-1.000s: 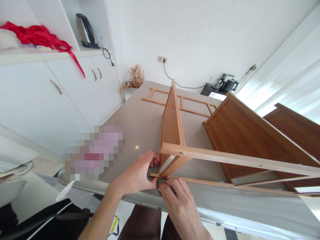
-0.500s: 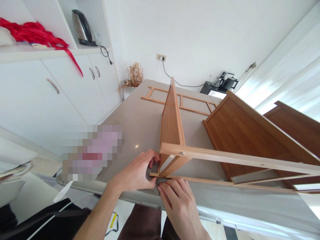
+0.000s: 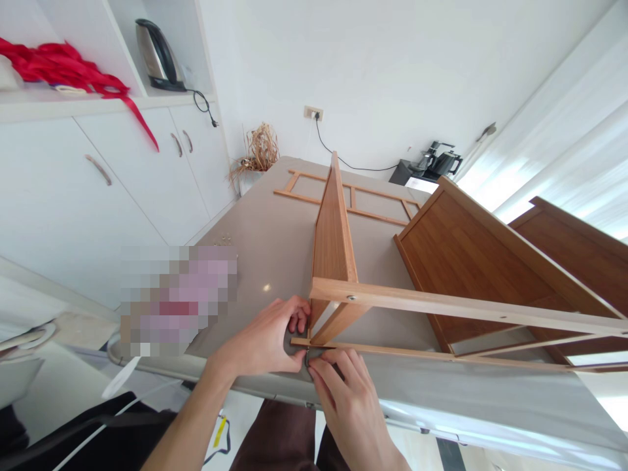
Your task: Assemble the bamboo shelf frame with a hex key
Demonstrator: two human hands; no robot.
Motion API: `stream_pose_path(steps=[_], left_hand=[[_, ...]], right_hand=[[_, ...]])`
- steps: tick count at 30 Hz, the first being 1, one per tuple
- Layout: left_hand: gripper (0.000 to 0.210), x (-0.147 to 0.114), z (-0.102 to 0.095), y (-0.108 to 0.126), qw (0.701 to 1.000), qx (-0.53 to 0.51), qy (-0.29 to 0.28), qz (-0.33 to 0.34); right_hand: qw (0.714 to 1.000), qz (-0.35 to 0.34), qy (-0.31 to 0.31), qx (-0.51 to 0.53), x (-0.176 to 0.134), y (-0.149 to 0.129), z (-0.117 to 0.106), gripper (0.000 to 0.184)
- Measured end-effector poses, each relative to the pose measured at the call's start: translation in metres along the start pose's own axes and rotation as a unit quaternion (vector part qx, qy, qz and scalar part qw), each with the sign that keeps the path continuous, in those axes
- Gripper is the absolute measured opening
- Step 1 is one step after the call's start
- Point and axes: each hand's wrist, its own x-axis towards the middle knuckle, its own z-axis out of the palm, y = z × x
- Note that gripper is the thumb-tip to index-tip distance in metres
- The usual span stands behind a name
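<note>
While the wooden unit lies along the table (image 3: 265, 252) edge with its end panel (image 3: 332, 239) standing upright, the action is all at the near lower corner, where the panel meets the lower rail (image 3: 407, 352). Here's the left hand (image 3: 269, 337), curved in a wide C about the rail's end, fingertips up against the panel, thumb low beside the joint, a clear gap between them. And the right hand (image 3: 346, 389) comes in from the other side, thumb and forefinger pinched nearly together on a small dark piece (image 3: 307, 355); it may be a screw or a key, too tiny and half covered to say. The step in hand looks like fastening this joint. A screw head (image 3: 351, 298) already shows in the upper rail (image 3: 441, 307) above. The next move, I'd judge, calls for small, straight turns from the right fingertips, with the left bracing the corner square.
</note>
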Motion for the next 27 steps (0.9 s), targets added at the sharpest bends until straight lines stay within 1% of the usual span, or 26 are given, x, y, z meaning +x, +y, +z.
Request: stream_pose_path(steps=[3,7,11,17,22,27], left_hand=[[0.04,0.0,0.001,-0.002,1.0,-0.014,-0.004,0.001],[0.04,-0.001,0.001,-0.002,1.0,-0.01,-0.002,0.003],[0.04,-0.002,0.002,-0.002,1.0,-0.007,0.004,0.003],[0.042,-0.002,0.003,-0.005,1.0,-0.01,-0.004,0.004],[0.041,-0.002,0.004,-0.005,1.0,-0.008,-0.003,0.002],[0.041,-0.002,0.003,-0.005,1.0,-0.009,-0.006,-0.001]], right_hand=[[1.0,-0.013,0.001,-0.005,-0.002,-0.002,-0.002,0.021],[0.999,-0.039,-0.009,0.003,0.001,-0.006,-0.013,0.023],[0.999,-0.03,-0.028,0.006,0.004,-0.005,-0.018,0.027],[0.999,-0.019,-0.048,0.003,0.001,-0.003,-0.011,0.023],[0.999,-0.018,-0.044,-0.011,0.001,-0.003,-0.007,0.019],[0.998,-0.011,-0.054,-0.013,0.001,-0.003,-0.003,0.02]])
